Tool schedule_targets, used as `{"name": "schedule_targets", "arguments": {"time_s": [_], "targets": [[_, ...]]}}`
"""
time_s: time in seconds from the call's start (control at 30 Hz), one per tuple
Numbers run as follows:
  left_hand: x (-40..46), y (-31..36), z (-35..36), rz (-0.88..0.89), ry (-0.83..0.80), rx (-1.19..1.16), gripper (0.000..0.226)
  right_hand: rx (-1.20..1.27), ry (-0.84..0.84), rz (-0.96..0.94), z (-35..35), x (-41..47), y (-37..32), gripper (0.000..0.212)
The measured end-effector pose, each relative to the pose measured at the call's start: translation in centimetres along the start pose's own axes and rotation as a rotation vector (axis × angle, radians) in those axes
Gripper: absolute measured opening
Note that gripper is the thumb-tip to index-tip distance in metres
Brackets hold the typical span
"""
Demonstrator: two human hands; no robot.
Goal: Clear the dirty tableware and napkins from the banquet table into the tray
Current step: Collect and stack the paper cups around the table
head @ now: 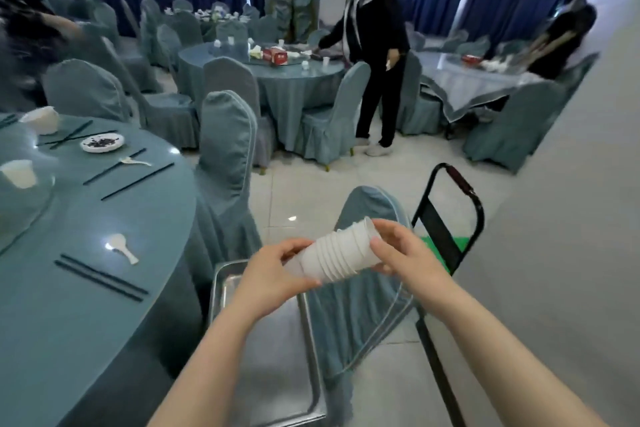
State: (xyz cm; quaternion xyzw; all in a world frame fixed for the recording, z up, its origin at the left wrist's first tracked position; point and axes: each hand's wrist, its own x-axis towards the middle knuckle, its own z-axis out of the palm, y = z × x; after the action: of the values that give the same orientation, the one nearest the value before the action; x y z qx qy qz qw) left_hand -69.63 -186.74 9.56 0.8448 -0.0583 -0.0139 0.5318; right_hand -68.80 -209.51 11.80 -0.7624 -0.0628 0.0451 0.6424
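Both hands hold a nested stack of white plastic cups (336,255) lying sideways above the steel tray (277,340). My left hand (273,274) grips the stack's base end; my right hand (401,250) grips its open rim end. The tray sits on a covered chair, below my forearms. On the round banquet table (69,305) at left lie pairs of dark chopsticks (100,277), a white spoon (123,251), another spoon (133,160), a plate with dark scraps (102,143), a cup (19,173) and a white bowl (41,120).
Blue-covered chairs (225,156) stand beside the table. A black-framed cart handle (446,218) rises to the right of the tray, with a grey wall (554,218) beyond. A person in black (374,55) stands at the farther table (287,73); others are at the left and right edges.
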Motion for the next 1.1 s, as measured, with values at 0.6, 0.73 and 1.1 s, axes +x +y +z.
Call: {"name": "schedule_targets", "arguments": {"time_s": [0.6, 0.73, 1.1], "targets": [[13.8, 6.3, 13.4, 0.052, -0.111, 0.131, 0.057, -0.113, 0.012, 0.04, -18.1, 7.1, 3.1, 0.05], [17.9, 7.6, 15.1, 0.106, -0.202, 0.133, 0.058, -0.131, -0.046, 0.038, -21.2, 9.6, 3.1, 0.063], [27.3, 7.3, 18.8, 0.056, -0.103, 0.096, 0.049, -0.06, -0.149, 0.061, -26.8, 20.1, 6.1, 0.067]]}}
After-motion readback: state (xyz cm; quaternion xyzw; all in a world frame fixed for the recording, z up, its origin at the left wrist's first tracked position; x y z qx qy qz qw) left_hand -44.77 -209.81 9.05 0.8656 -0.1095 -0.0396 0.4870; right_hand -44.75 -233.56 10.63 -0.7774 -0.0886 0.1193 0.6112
